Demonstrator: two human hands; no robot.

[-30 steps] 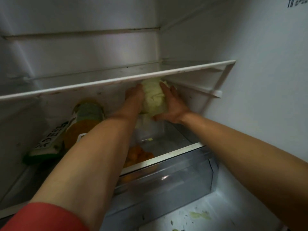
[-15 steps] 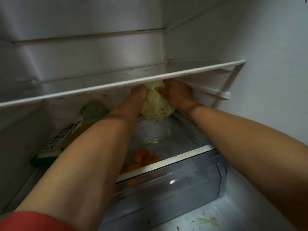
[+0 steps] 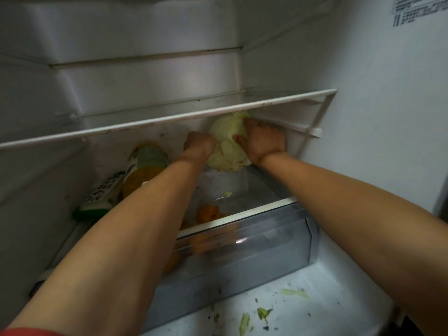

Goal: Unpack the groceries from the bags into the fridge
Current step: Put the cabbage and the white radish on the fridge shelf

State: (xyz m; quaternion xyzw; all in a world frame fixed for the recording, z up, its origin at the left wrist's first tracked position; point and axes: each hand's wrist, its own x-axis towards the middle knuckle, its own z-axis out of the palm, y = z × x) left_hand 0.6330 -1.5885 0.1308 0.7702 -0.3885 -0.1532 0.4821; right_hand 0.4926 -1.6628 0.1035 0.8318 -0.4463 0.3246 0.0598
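L hand (image 3: 198, 144) at 9 o'clock & R hand (image 3: 263, 141) at 3 grip the cabbage (image 3: 226, 144) btw them, just under the shelf (image 3: 145, 121), crisper drawer (image 3: 242, 215) at 6.

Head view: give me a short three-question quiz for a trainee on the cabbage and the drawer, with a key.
1. True or false: only one hand is on the cabbage.
2. Relative to the white shelf, the cabbage is: A) lying on top of it; B) below it, over the back of the open drawer; C) far left, against the side wall.
3. Fill in: the fruit in the drawer is ____ in colour.
Key: 1 false, the left hand and the right hand both hold it. 2 B. 3 orange.
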